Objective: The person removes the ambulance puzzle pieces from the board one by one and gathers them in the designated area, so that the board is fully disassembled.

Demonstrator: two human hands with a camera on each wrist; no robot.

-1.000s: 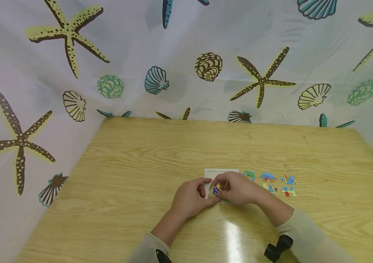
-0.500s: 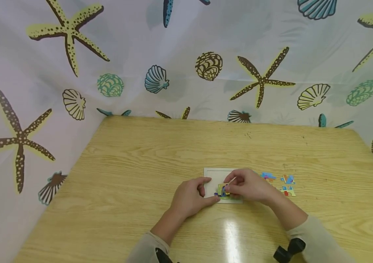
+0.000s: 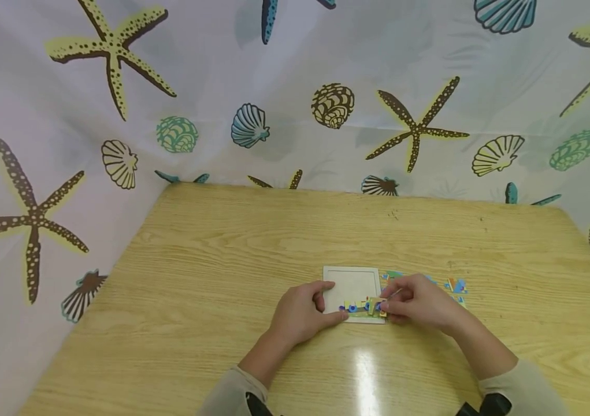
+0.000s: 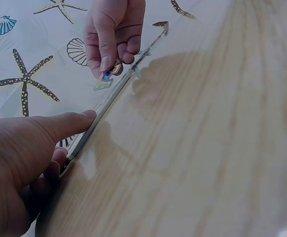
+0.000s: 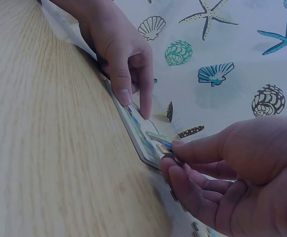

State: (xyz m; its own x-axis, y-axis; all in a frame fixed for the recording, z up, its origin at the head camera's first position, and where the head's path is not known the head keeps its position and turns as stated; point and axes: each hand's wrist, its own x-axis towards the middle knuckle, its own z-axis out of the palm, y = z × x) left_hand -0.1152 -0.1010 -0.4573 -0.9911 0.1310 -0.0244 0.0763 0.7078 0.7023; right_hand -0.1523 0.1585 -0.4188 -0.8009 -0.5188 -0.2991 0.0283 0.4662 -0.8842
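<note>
A white-framed puzzle board lies on the wooden table, with joined colourful pieces along its near edge. My left hand rests on the board's left side, thumb and index finger spread and pressing on its surface. Between thumb and fingertips my right hand pinches a puzzle piece above the board's near right corner. In the right wrist view the held puzzle piece is tilted over the board. The left wrist view shows the same piece, partly covered by fingers.
Loose puzzle pieces lie right of the board, some hidden behind my right hand. A white curtain printed with starfish and shells hangs beyond the table's far edge. Wooden tabletop surrounds the board.
My right hand has moved right across the board, carrying the piece from the left side to the near right corner. More joined pieces now show. My left hand has stayed in place.
</note>
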